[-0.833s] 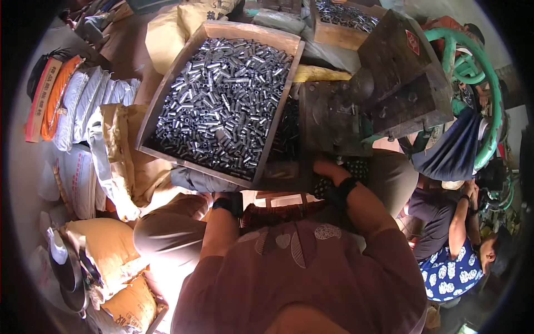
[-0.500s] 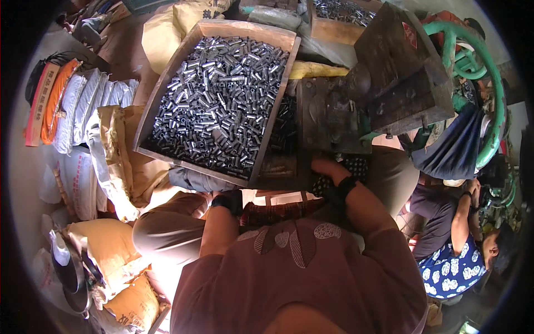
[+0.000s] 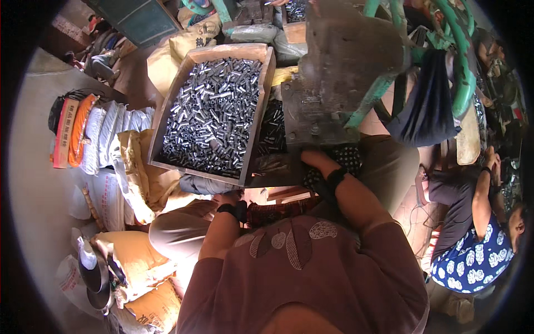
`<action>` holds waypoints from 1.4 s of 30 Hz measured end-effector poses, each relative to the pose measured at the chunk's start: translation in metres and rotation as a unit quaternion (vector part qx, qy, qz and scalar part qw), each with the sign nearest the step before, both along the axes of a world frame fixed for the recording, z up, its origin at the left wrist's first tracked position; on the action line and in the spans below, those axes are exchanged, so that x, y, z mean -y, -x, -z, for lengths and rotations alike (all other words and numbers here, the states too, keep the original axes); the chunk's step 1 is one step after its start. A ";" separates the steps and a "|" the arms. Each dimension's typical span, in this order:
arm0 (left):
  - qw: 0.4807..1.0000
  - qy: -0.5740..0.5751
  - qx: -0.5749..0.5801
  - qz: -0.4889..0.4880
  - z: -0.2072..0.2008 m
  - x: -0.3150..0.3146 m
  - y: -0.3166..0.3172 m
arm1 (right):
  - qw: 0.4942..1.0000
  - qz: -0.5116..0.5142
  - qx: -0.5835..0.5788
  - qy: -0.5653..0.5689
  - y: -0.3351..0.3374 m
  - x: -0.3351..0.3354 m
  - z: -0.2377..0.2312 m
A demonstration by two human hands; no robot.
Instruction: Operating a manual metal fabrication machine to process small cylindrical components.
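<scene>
A shallow wooden tray (image 3: 251, 142) heaped with short shiny metal sleeves (image 3: 214, 114) stands in front of me. My left hand (image 3: 229, 198) is by the tray's near edge, above my knee; its fingers are hidden. To the right of the tray is a press with a dark metal base (image 3: 314, 119) and a heavy dark block (image 3: 356, 61) over it. My right hand (image 3: 315, 159) reaches to the near edge of that base, its fingers out of sight under it. Dark metal pieces (image 3: 272, 125) lie in the gap between tray and base.
A green handwheel (image 3: 463, 83) with a dark cloth (image 3: 425, 106) hanging by it stands right of the press. Another person (image 3: 473, 250) sits at the far right. Sacks (image 3: 130, 253) and wrapped bundles (image 3: 103, 133) line the left; a yellow bag (image 3: 167, 67) lies behind the tray.
The whole view has shifted, with the tray lower and further left. The press's dark block now sits left, over more of the base, and the green wheel has turned. Both hands keep near their places.
</scene>
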State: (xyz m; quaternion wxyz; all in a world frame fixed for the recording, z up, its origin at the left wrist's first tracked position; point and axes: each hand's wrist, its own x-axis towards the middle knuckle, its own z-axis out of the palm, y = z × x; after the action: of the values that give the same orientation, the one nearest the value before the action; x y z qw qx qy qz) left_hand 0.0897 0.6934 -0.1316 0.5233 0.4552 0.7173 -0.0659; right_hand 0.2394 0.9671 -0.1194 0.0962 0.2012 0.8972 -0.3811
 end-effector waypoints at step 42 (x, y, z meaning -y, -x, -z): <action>0.798 -0.398 0.091 -0.443 -0.169 -0.044 0.093 | 0.992 0.066 0.085 -0.066 0.004 0.051 -0.181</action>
State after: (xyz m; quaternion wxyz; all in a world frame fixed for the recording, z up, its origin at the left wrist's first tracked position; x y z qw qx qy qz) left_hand -0.0031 0.7369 0.0378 0.3308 0.2603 0.7528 0.5060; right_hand 0.2353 0.9165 0.0618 0.1327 0.2976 0.8939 -0.3078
